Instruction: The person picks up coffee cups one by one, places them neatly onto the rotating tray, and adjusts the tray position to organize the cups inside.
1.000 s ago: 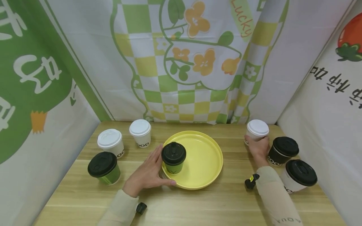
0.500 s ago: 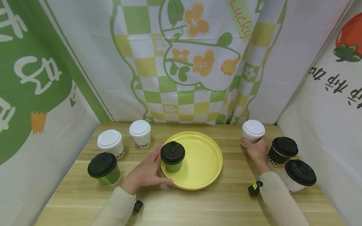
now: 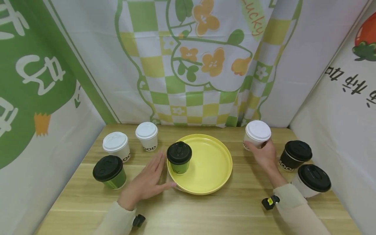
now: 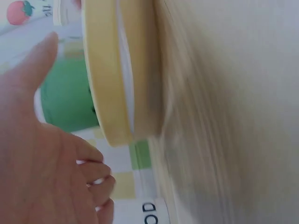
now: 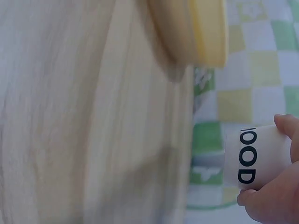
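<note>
A yellow plate (image 3: pixel 217 178) lies mid-table, and a green cup with a black lid (image 3: pixel 179 158) stands on its left part. My left hand (image 3: pixel 148 181) lies open just left of the plate, fingers straight, thumb tip by the rim, apart from the cup. The left wrist view shows my left hand (image 4: pixel 46 154) beside the plate rim (image 4: pixel 110 70) and the green cup (image 4: pixel 65 98). My right hand (image 3: pixel 262 155) grips a white cup with a white lid (image 3: pixel 258 132) right of the plate. In the right wrist view my fingers (image 5: pixel 286 127) wrap that white cup (image 5: pixel 254 158).
At the left stand two white-lidded cups (image 3: pixel 116 147) (image 3: pixel 147 135) and a green black-lidded cup (image 3: pixel 109 171). At the right stand a black cup (image 3: pixel 295 155) and a white cup with a black lid (image 3: pixel 312 181). Printed cloth walls close in three sides of the wooden table (image 3: pixel 205 212).
My left hand has let go of the green cup, straightened its fingers and drawn back a little. My right hand has carried the white cup leftward, closer to the plate.
</note>
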A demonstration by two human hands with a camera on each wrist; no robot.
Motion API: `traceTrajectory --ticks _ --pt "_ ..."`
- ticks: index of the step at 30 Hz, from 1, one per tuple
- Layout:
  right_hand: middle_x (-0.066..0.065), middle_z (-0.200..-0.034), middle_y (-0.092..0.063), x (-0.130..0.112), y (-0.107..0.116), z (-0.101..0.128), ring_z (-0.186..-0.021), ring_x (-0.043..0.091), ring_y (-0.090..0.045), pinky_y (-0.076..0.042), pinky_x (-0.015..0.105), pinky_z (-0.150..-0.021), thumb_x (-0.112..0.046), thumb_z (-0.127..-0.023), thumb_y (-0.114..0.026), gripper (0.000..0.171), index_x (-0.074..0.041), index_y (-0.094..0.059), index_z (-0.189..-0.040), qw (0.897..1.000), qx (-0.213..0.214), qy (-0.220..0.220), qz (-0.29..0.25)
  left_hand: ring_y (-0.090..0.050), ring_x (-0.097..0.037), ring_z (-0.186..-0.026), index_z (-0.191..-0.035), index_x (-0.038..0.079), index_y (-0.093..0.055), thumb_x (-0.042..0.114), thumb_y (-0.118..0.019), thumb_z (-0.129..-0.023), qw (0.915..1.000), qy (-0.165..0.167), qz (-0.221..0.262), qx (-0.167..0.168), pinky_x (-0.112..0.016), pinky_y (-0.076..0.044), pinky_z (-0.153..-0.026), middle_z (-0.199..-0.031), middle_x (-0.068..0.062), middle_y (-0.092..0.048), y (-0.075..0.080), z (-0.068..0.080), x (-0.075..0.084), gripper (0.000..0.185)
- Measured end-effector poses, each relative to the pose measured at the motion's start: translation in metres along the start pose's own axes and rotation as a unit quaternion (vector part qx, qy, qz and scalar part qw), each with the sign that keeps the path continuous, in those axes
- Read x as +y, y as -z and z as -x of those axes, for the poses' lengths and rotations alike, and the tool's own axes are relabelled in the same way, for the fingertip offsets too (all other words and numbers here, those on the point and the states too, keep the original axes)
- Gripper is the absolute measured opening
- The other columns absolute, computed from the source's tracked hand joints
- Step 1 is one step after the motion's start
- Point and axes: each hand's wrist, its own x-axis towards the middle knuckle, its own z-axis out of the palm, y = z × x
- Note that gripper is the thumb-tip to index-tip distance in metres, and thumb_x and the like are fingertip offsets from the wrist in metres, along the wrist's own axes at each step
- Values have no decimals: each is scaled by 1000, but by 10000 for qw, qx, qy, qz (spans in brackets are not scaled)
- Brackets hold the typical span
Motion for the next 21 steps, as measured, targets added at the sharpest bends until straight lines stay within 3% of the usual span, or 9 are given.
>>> traceTrajectory --ticks 4,9,13,21 --pt "22 -154 -52 -20 -4 12 -144 34 -52 -41 50 -124 -24 -91 -85 91 -3 -32 -162 9978 -397 396 -361 -13 -44 -164 -167 -6 -9 73 -56 -98 9999 98 79 -115 -60 -20 -133 -176 -26 -4 -3 10 13 115" --pt "20 -156 -50 -40 -12 33 -148 35 -48 -38 52 -127 -25 -91 -86 91 -3 -32 -161 9916 -1021 667 -431 -11 -42 -165 -166 -7 -9 72 -56 -98 9996 139 84 -243 -58 -19 -134 -176 -26 -4 -9 12 24 114" --pt "19 -157 -50 -47 -25 51 -150 35 -46 -36 54 -128 -22 -90 -87 88 -4 -36 -159 9831 -1559 827 -487 -10 -41 -165 -166 -7 -8 73 -57 -97 9995 200 -3 -230 -56 -18 -134 -176 -25 -3 -11 12 25 116" --pt "16 -152 -57 -54 -49 81 -145 34 -53 -42 53 -123 -17 -85 -91 88 -4 -41 -156 9681 -2219 1017 -561 -13 -43 -164 -167 -6 -7 75 -59 -94 9998 167 -86 -90 -58 -20 -133 -176 -26 -3 -13 6 19 121"
